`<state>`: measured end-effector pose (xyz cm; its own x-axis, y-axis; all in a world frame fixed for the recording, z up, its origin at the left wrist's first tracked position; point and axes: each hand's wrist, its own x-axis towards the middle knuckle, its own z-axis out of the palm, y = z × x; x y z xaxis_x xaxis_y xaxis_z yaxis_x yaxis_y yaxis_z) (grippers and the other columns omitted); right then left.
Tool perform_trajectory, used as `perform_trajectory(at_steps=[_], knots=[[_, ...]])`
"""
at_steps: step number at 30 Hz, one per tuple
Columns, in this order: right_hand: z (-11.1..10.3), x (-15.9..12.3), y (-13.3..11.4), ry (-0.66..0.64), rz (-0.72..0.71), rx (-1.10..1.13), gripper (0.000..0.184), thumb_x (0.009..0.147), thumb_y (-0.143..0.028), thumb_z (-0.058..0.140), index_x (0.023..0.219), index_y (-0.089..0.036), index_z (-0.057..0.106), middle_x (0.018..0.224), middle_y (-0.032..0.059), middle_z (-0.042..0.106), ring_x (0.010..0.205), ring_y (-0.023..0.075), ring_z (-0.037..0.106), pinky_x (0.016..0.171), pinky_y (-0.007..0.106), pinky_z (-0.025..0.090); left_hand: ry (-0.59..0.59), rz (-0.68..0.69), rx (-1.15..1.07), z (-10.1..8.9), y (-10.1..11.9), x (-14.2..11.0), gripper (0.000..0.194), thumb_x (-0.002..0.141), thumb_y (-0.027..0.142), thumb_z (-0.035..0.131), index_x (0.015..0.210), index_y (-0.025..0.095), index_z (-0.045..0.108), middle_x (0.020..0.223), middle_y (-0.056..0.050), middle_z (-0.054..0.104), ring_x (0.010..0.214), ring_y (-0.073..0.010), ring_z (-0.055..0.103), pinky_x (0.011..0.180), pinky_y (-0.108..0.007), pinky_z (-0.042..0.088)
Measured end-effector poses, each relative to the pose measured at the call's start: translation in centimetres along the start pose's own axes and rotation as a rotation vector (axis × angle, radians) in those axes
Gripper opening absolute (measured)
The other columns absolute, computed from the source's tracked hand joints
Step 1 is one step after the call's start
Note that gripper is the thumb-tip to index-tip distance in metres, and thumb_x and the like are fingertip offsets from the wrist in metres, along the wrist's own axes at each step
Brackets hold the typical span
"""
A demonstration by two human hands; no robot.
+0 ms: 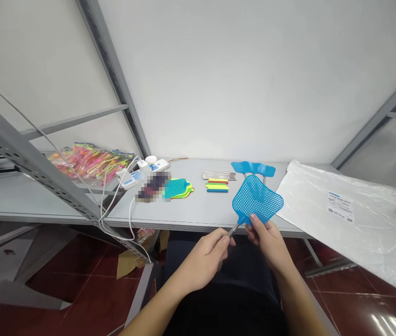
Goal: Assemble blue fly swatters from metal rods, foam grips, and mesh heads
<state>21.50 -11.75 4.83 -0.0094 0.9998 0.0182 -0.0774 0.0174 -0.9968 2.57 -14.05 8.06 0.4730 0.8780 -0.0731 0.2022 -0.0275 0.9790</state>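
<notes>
A blue fly swatter (pixel 258 199) with a perforated head is held up over the table's front edge. My left hand (pixel 211 252) is closed around its metal rod. With thumb on top and fingers behind, my right hand (pixel 264 235) pinches the lower edge of the swatter head. Behind it lie several blue fly swatters (pixel 253 168), heads toward the wall. Left of these are metal rods (pixel 218 175) in a row and coloured handles (pixel 217 186) in red, yellow, green and blue. Further left is a stack of swatter heads (pixel 177 188), blue-green on top of yellow ones.
A white plastic bag (pixel 309 196) with a label overhangs the table at right. At left are a power strip (pixel 131 179) with white cables, a pixelated object (pixel 153 186) and bagged colourful items (pixel 93 161). A grey metal post (pixel 37 154) rises at the left.
</notes>
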Motion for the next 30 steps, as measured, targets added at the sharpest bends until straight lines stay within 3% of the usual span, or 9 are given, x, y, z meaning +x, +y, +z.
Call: perform_trajectory(at_steps=[4, 8, 13, 19, 22, 24, 30], knots=[[1.1, 0.0, 0.1, -0.044, -0.028, -0.062, 0.032, 0.093, -0.049, 0.048, 0.083, -0.019, 0.056, 0.061, -0.0044, 0.042, 0.054, 0.0099, 0.036, 0.051, 0.026, 0.027, -0.030, -0.105, -0.484, 0.5, -1.6, 1.6, 0.028, 0.098, 0.046, 0.037, 0.092, 0.022, 0.049, 0.063, 0.008, 0.037, 0.038, -0.0049, 0.027, 0.041, -0.019, 0.033], [1.9, 0.3, 0.7, -0.036, 0.009, -0.008, 0.031, 0.091, -0.048, 0.053, 0.095, -0.018, 0.061, 0.062, -0.0042, 0.044, 0.056, 0.0102, 0.040, 0.053, 0.025, 0.031, -0.141, -0.184, -0.656, 0.7, -2.3, 2.4, 0.025, 0.097, 0.045, 0.041, 0.092, 0.021, 0.049, 0.063, 0.008, 0.041, 0.035, -0.0036, 0.029, 0.036, -0.017, 0.035], [2.0, 1.1, 1.8, 0.012, 0.090, 0.248, 0.035, 0.087, -0.049, 0.058, 0.087, -0.015, 0.066, 0.053, -0.0079, 0.029, 0.048, 0.0076, 0.028, 0.047, 0.024, 0.023, -0.280, -0.272, -0.635, 0.8, -2.7, 3.2, 0.028, 0.096, 0.048, 0.040, 0.093, 0.021, 0.047, 0.060, 0.008, 0.043, 0.031, -0.0037, 0.032, 0.032, -0.017, 0.037], [2.0, 2.0, 2.2, -0.020, 0.096, 0.215, 0.032, 0.087, -0.046, 0.060, 0.083, -0.016, 0.069, 0.050, -0.0045, 0.044, 0.050, 0.0088, 0.037, 0.051, 0.024, 0.030, -0.255, -0.257, -0.648, 1.1, -3.1, 5.3, 0.036, 0.094, 0.058, 0.039, 0.093, 0.023, 0.043, 0.050, 0.013, 0.035, 0.027, -0.0047, 0.029, 0.034, -0.019, 0.042], [2.0, 2.9, 2.4, 0.003, 0.049, 0.172, 0.030, 0.085, -0.045, 0.063, 0.083, -0.017, 0.071, 0.059, -0.0007, 0.055, 0.057, 0.0114, 0.046, 0.056, 0.026, 0.036, -0.244, -0.235, -0.598, 0.5, -2.9, 6.2, 0.036, 0.096, 0.056, 0.037, 0.084, 0.022, 0.041, 0.048, 0.014, 0.031, 0.027, -0.0031, 0.022, 0.034, -0.017, 0.039], [1.8, 3.7, 2.3, 0.020, 0.004, 0.129, 0.026, 0.083, -0.043, 0.066, 0.083, -0.017, 0.072, 0.061, -0.0010, 0.054, 0.058, 0.0115, 0.046, 0.057, 0.026, 0.037, -0.226, -0.218, -0.525, -0.2, -2.5, 6.5, 0.038, 0.096, 0.056, 0.035, 0.082, 0.022, 0.040, 0.048, 0.013, 0.030, 0.028, -0.0030, 0.020, 0.034, -0.016, 0.038], [-1.1, 8.3, -1.0, 0.357, -0.129, 0.339, 0.027, 0.079, -0.042, 0.070, 0.076, -0.016, 0.068, 0.057, -0.0044, 0.043, 0.048, 0.0074, 0.025, 0.047, 0.026, 0.027, -0.233, -0.217, -0.238, -1.8, -1.4, 6.5, 0.040, 0.097, 0.053, 0.035, 0.075, 0.021, 0.039, 0.050, 0.012, 0.034, 0.032, -0.0033, 0.026, 0.040, -0.017, 0.039]])
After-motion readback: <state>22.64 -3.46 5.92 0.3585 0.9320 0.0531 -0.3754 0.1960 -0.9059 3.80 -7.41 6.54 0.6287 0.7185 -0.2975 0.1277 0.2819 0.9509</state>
